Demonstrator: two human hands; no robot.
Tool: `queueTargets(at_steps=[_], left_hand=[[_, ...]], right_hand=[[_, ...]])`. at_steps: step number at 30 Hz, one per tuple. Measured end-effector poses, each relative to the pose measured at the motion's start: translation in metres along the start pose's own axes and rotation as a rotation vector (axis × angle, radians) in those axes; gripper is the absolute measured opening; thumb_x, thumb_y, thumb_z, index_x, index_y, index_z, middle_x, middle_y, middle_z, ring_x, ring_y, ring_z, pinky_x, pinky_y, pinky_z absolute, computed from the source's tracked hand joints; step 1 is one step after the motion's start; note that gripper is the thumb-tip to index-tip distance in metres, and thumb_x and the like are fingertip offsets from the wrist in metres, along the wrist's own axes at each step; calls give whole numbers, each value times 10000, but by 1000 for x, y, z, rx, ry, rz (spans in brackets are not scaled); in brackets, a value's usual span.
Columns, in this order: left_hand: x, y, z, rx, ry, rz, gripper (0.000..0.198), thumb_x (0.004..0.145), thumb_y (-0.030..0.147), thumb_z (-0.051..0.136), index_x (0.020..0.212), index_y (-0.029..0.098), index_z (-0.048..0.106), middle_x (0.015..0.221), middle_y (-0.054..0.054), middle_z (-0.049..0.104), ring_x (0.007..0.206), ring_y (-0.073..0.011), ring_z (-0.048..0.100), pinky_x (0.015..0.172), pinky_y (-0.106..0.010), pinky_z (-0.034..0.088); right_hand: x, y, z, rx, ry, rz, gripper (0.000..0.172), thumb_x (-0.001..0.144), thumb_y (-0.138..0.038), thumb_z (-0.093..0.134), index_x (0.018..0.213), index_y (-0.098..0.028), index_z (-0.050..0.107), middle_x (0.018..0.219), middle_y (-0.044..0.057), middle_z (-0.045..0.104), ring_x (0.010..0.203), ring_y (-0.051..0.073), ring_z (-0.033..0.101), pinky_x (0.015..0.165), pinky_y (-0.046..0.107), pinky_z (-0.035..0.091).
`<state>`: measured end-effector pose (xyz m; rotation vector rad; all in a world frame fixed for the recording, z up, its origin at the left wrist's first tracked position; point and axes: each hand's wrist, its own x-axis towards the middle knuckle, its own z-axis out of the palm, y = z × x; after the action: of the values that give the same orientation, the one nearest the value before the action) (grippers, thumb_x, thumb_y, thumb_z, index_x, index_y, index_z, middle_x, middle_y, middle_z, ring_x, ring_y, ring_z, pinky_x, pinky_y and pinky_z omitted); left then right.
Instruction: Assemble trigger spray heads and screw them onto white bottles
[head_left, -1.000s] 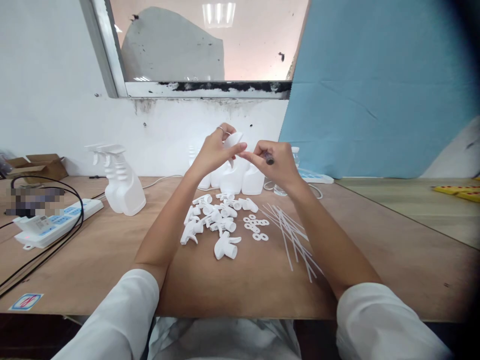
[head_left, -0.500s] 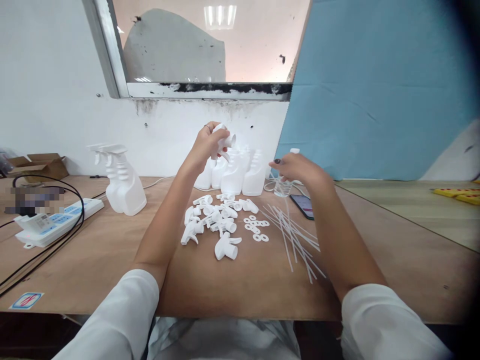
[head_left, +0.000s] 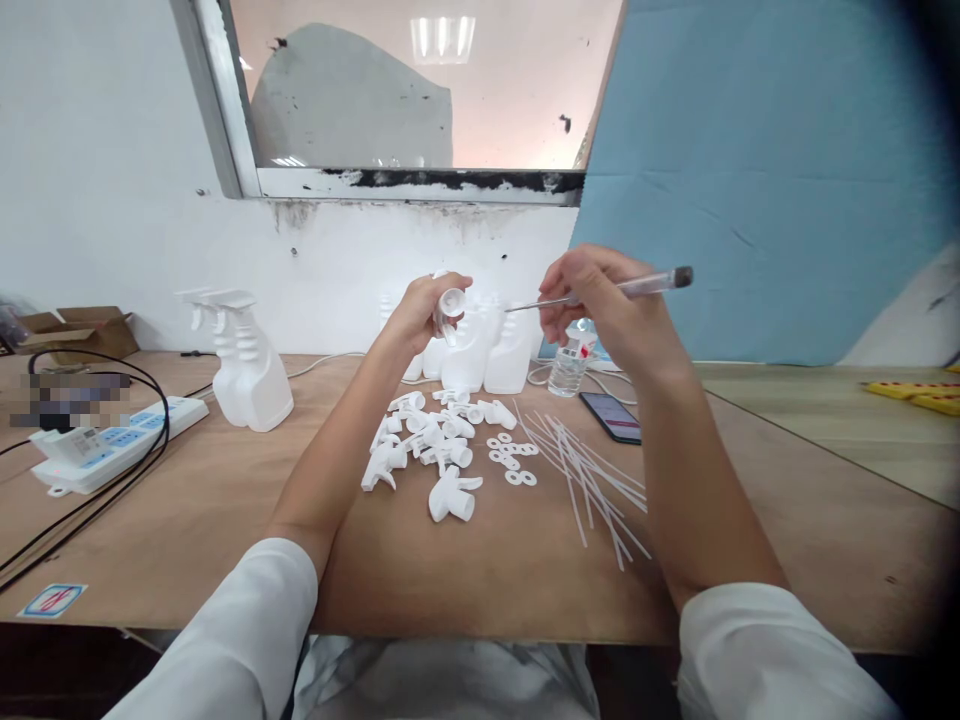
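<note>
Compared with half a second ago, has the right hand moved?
Yes. The right hand rose above the water bottle and now holds a thin tool.

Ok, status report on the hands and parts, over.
Left hand grips spray head. Right hand grips thin tool, tip near it, not touching. Nothing between them.
</note>
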<state>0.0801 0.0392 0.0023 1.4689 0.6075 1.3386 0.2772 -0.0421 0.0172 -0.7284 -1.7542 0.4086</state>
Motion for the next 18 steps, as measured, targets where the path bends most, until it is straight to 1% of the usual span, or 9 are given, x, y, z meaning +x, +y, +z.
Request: queueTargets(at_steps=[2, 4, 7, 12, 18], left_hand=[[2, -4, 2, -6, 2, -12, 219, 682, 257, 670, 661, 183, 464, 571, 30, 414, 463, -85, 443, 446, -244, 351], [3, -7, 3, 13, 0, -15, 220, 688, 267, 674, 661, 183, 473, 571, 24, 429, 481, -95, 465, 453, -246, 358], [4, -9, 5, 42, -23, -3, 219, 705, 281, 665, 650, 181, 478, 571, 18, 436, 484, -95, 453, 458, -246, 353], [2, -9, 7, 108, -41, 12, 217, 708, 272, 640, 632, 182, 459, 562, 17, 430, 473, -90, 431, 438, -234, 311], [6, -17, 8, 201, -8, 21, 241, 713, 294, 646, 629, 190, 445, 527, 26, 403, 439, -83, 387, 412, -215, 250]], right_hand=[[-2, -2, 3, 20, -66, -39, 335, 835, -527, 667, 772, -209, 584, 703, 41, 641, 544, 152, 586, 471, 306, 442], [-4, -3, 5, -13, -89, -34, 294, 810, -476, 710, 768, -213, 586, 739, 45, 668, 581, 155, 598, 490, 307, 453], [-4, -1, 10, -64, -93, -22, 257, 793, -439, 725, 751, -223, 592, 739, 37, 669, 607, 162, 600, 510, 315, 455], [-2, 3, 14, -128, -131, -14, 206, 759, -402, 748, 786, -236, 629, 729, 18, 663, 675, 182, 627, 535, 311, 464], [-2, 7, 14, -216, -167, -50, 155, 785, -371, 713, 756, -234, 646, 728, 13, 665, 704, 180, 624, 591, 315, 473]])
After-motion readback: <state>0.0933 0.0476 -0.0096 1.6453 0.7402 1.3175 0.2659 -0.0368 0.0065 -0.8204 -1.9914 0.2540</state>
